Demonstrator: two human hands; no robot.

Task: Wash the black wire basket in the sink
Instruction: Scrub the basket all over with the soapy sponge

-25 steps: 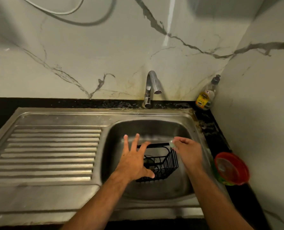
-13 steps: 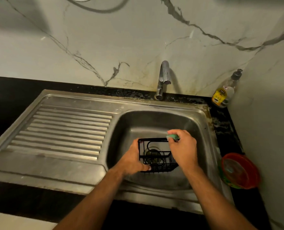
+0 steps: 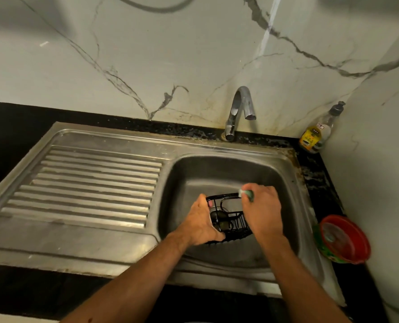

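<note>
The black wire basket (image 3: 228, 216), a small open-topped rectangular cage of thin coated rods, sat in the bowl of the stainless steel sink (image 3: 219, 169), toward the bowl's near side and over the drain, whose round fitting showed through the wires. Its long axis ran roughly left to right across the bowl, tilted a little so the far rim stood higher.

The left hand (image 3: 200, 221) gripped the basket's left end, fingers curled over the top rim and thumb along the near lower edge, steadying it. The right hand (image 3: 262, 210) was at the basket's right end, its fingers pinched on a small green scrubbing pad (image 3: 247, 194) pressed against the far top rail at the right corner. Both grips were clamped, one on the basket, one on the pad. The basket lay directly between the two hands, the pad hand nearer the rail being worked, so the next stroke would probably run leftward along that rail's length.

The sink's metal looked dull and smooth, with a ribbed draining board to the left of the bowl. Behind the bowl stood a curved chrome tap (image 3: 239, 113); no water appeared to be running. Right of the bowl, on the dark speckled surface (image 3: 319, 183), were a clear soap bottle with a yellow label (image 3: 315, 134) and a red round plastic tub (image 3: 344, 238).
</note>
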